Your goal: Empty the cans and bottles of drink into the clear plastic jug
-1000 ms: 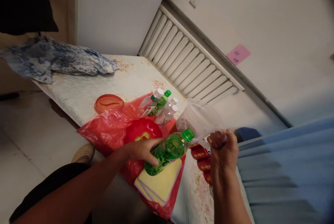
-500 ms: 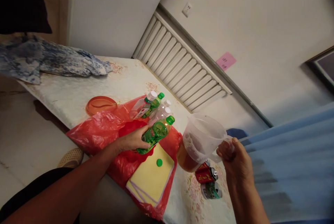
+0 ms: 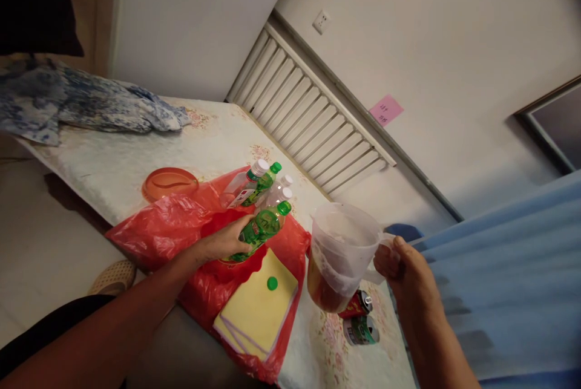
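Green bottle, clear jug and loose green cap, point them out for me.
green bottle [image 3: 259, 230], head view, on its label.
clear jug [image 3: 338, 256], head view, on its side wall.
loose green cap [image 3: 272, 283], head view, on its top.

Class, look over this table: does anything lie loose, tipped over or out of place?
Yes. A loose green cap lies alone on the yellow cloths, and two drink cans lie tipped on their sides beside the pitcher.

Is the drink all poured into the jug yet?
Partly. The jug, held by its handle in the right hand, has brown drink only at the bottom. The left hand lays a green bottle by other bottles. Two cans lie on the table.
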`<state>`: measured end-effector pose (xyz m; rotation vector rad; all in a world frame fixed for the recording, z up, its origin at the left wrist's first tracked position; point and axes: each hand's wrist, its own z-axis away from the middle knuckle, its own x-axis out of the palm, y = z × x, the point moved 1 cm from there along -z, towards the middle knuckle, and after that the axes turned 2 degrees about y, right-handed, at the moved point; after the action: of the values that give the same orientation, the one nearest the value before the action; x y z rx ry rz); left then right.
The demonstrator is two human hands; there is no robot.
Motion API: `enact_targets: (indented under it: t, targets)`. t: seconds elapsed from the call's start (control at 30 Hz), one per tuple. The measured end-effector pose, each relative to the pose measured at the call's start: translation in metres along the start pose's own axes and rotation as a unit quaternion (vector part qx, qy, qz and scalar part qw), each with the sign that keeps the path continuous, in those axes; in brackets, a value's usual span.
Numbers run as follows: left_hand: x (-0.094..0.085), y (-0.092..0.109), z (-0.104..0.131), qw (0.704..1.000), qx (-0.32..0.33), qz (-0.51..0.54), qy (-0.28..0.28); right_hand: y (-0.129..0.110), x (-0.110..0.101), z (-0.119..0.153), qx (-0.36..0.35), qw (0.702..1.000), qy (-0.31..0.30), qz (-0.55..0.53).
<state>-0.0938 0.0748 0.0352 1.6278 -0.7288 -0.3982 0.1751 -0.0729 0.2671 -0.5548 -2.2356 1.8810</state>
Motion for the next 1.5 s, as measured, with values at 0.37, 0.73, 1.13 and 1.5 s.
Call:
enact_targets:
  t: [0.37, 0.73, 1.13, 1.5]
  targets:
    - [0.003, 0.008, 0.002, 1.0, -0.012, -0.003, -0.016, 0.002, 0.001, -0.012, 0.012, 0.999, -0.03, 0.025]
    - [0.003, 0.008, 0.001, 0.999, -0.027, -0.027, -0.01, -0.001, 0.007, -0.023, 0.026, 0.995, -0.067, 0.069]
    - [0.003, 0.008, 0.0, 0.999, -0.022, -0.034, -0.015, -0.006, 0.009, -0.033, 0.037, 0.988, -0.103, 0.105]
    - [0.002, 0.01, 0.002, 0.998, -0.019, -0.055, -0.01, -0.018, 0.02, -0.037, 0.038, 0.983, -0.106, 0.147]
